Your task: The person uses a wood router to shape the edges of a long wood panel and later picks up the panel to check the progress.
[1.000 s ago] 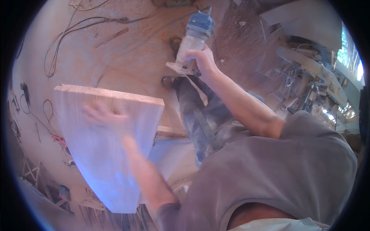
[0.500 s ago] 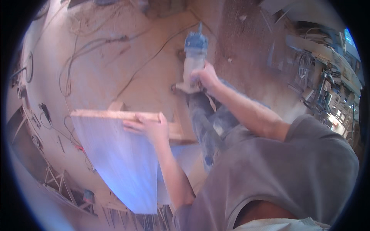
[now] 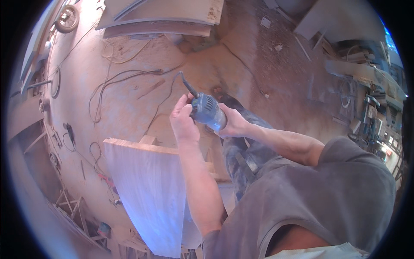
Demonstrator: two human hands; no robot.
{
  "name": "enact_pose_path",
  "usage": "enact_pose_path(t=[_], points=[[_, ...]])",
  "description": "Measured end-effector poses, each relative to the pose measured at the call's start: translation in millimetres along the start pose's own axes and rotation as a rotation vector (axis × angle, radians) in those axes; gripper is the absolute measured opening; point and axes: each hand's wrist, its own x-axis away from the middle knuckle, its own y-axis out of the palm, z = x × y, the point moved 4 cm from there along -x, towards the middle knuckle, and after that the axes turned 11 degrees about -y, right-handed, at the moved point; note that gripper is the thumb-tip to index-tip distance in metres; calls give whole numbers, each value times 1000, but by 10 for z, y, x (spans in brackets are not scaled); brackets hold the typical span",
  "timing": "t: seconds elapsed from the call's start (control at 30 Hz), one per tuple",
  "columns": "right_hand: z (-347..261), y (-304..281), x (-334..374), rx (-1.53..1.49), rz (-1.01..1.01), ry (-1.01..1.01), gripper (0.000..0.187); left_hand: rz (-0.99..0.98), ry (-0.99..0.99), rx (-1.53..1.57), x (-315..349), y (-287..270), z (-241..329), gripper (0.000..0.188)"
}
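A blue-topped trim router (image 3: 207, 111) is held in the air in front of my body, tilted with its corded end toward the upper left. My right hand (image 3: 233, 122) is wrapped round its lower body. At the corded top, my left hand (image 3: 183, 117) is closed against the blue housing, its fingers partly hidden by the tool. The router's base is out of sight behind my right hand. Below my left forearm a large pale wooden panel (image 3: 146, 185) stands with its light edge upward, resting by a wooden support (image 3: 148, 140); neither hand touches it.
Dark cables (image 3: 116, 77) loop over the dusty floor. Stacked boards (image 3: 159, 26) lie ahead. A small wheel (image 3: 67, 19) stands at the far left. Cluttered tools and offcuts (image 3: 371, 116) line the right side. A power plug (image 3: 69, 131) lies on the left.
My left hand has left the panel's top edge and moved up to the router's corded end. My right hand has brought the router nearer and tipped its top leftward.
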Motion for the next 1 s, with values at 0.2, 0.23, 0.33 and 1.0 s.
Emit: enact_pose_path(t=[0.2, 0.23, 0.33, 1.0], points=[[8, -14, -125, 295, 28, 21, 75, 201, 492, -557, -49, -57, -133, 41], [18, 3, -126, 198, 32, -2, 71, 179, 486, -403, -91, -58, -202, 42], [26, 133, -81, 124, -40, -49, 68, 246, 458, -90, -51, -161, -331, 37], [-679, 1089, 147, 21, -364, -166, 75, 892, 181, 612, 906, -1106, -223, 59]])
